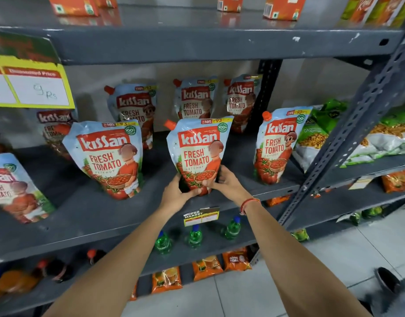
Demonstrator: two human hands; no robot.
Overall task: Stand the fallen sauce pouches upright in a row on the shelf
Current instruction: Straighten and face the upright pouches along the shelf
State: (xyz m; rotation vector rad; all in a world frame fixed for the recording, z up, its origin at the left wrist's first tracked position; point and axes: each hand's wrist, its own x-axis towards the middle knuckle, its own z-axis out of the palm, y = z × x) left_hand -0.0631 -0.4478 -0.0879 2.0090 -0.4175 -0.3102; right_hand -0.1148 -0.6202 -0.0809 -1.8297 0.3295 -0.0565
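1. Both hands grip the bottom of one Kissan ketchup pouch [198,147], which stands upright on the grey shelf [87,216]: left hand [179,193] on its lower left edge, right hand [222,181] on its lower right.
2. Front-row pouches stand on either side, the left neighbour [106,156] and the right neighbour [278,145], both apart from it.
3. Three back pouches [197,99] stand behind.
4. A red thread band [248,203] circles the right wrist.

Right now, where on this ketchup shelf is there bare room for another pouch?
Bare grey shelf lies along the front edge, and between the held ketchup pouch and the right ketchup pouch. The back row is crowded.
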